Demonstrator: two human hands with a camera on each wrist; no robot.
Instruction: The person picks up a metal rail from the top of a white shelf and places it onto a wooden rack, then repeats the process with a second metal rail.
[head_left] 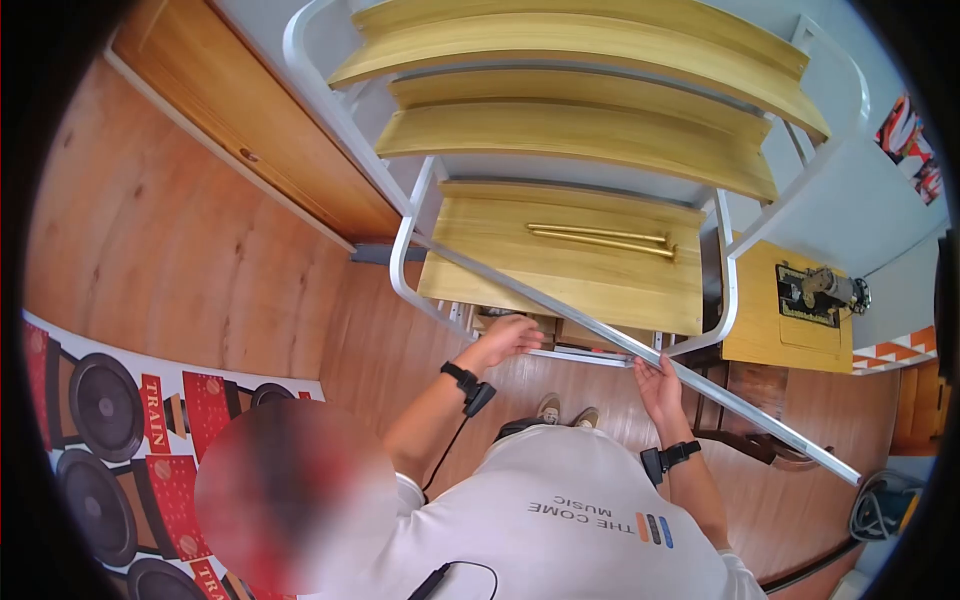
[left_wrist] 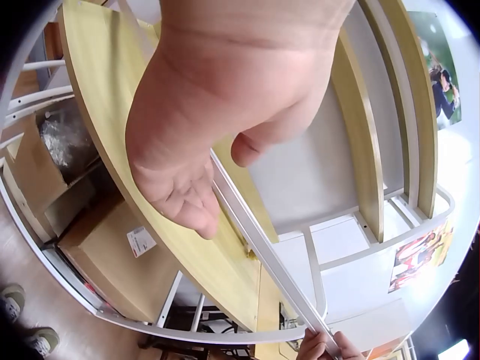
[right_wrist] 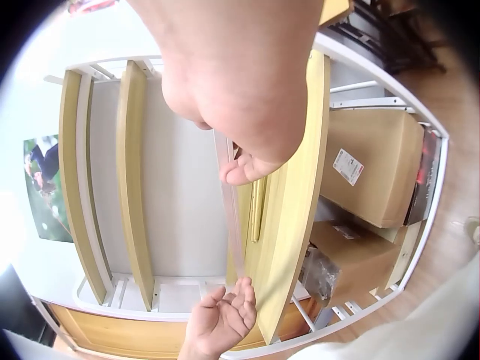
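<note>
A long silver metal bar (head_left: 600,325) runs diagonally across the front of the shelving unit, from its left post down to the lower right. My right hand (head_left: 660,388) grips the bar, with fingertips on its edge; the left wrist view shows these fingers (left_wrist: 313,346) around its far end. Below the bar in the head view, my left hand (head_left: 507,340) is apart from it, fingers loosely extended. In the right wrist view, the left palm (right_wrist: 222,319) is turned up beside the bar's end. Two thin gold tubes (head_left: 600,238) lie on the lowest yellow shelf (head_left: 500,270).
Yellow shelves (head_left: 580,120) on a white frame (head_left: 400,255) rise above. Cardboard boxes (right_wrist: 367,161) sit under the lowest shelf. To the right, a sewing machine (head_left: 822,290) stands on a yellow table (head_left: 750,345). A wooden door (head_left: 250,120) is at left, a printed speaker panel (head_left: 105,405) at lower left.
</note>
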